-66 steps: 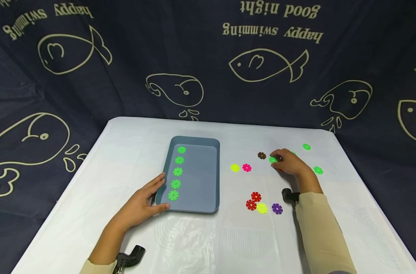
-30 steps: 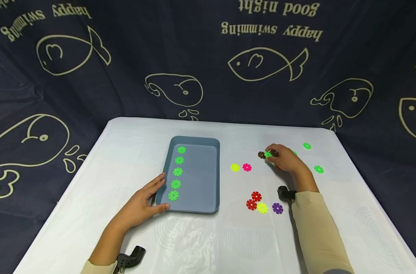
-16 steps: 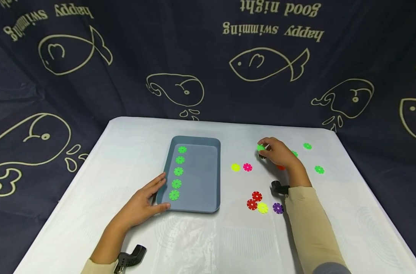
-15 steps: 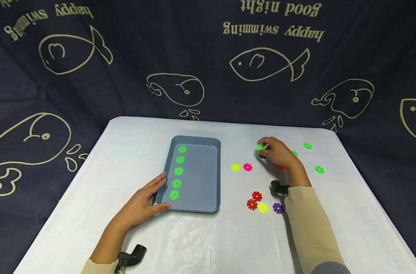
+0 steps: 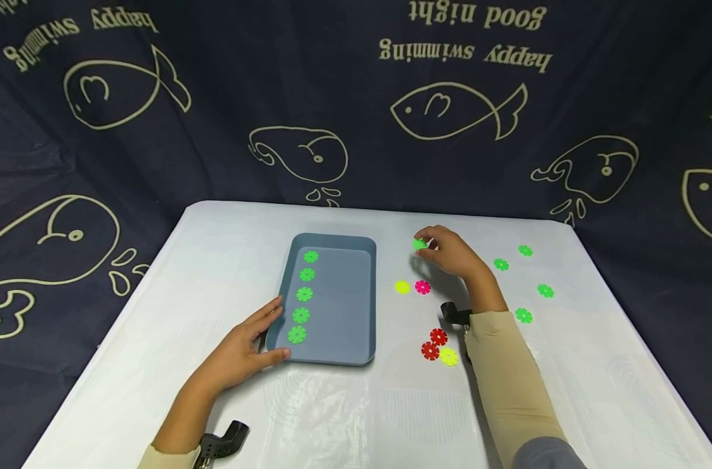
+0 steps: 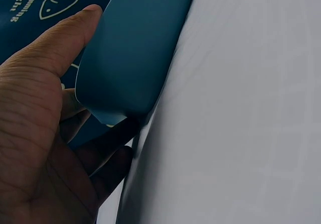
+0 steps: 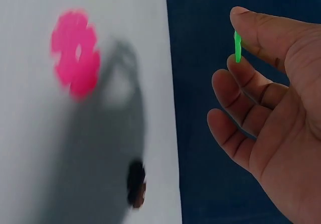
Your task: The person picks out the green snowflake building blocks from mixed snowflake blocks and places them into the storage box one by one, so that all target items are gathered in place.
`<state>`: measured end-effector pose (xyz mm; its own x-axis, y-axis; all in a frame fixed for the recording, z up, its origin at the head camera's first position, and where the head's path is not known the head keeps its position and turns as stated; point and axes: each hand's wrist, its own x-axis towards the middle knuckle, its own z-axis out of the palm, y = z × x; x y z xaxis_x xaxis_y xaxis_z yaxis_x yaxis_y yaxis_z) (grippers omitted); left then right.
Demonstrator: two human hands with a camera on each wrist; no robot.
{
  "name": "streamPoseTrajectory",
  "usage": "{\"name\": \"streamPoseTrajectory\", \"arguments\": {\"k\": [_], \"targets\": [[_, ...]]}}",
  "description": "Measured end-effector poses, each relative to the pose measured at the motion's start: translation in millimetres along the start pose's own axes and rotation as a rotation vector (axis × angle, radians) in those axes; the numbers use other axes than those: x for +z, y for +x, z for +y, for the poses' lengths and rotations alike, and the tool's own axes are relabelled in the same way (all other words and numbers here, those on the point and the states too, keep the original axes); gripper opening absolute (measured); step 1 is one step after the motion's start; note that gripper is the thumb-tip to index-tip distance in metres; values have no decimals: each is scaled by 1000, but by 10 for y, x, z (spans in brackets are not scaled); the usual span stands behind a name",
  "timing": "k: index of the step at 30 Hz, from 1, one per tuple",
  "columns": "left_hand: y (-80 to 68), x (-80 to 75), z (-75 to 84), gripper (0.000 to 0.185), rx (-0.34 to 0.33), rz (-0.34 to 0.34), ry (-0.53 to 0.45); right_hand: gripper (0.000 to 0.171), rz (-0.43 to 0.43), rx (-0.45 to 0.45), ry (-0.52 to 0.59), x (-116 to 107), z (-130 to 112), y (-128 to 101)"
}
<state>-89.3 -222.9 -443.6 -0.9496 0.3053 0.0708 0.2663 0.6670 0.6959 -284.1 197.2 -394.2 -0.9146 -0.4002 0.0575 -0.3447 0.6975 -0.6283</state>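
My right hand (image 5: 443, 251) is raised over the table and pinches a green flower disc (image 5: 419, 244) between thumb and forefinger; the right wrist view shows the green disc (image 7: 237, 46) edge-on in that pinch. The hand hangs just right of the blue-grey tray (image 5: 356, 306), which holds a column of several green discs (image 5: 303, 294) along its left side. My left hand (image 5: 247, 342) rests on the tray's near left corner, fingers straight along the rim; in the left wrist view the thumb (image 6: 65, 43) lies against the tray wall (image 6: 130, 58).
Loose discs lie on the white table: yellow (image 5: 402, 287) and pink (image 5: 423, 287) near the tray, two red (image 5: 434, 344) and a yellow (image 5: 448, 357) by my right forearm, several green (image 5: 523, 316) at the right. A dark fish-print cloth surrounds the table.
My right hand lifted the green disc off the table and carried it left toward the tray. The left hand and the tray stayed put.
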Motion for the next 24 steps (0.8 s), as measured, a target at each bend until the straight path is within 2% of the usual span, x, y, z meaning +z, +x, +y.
{"name": "streamPoseTrajectory", "arguments": {"k": [9, 24], "targets": [[-11, -19, 0, 95, 5, -1, -6, 29, -22, -77, 36, 125, -296, 172], [-6, -4, -6, 96, -4, -8, -18, 29, -89, -117, 97, 399, -707, 370]]}}
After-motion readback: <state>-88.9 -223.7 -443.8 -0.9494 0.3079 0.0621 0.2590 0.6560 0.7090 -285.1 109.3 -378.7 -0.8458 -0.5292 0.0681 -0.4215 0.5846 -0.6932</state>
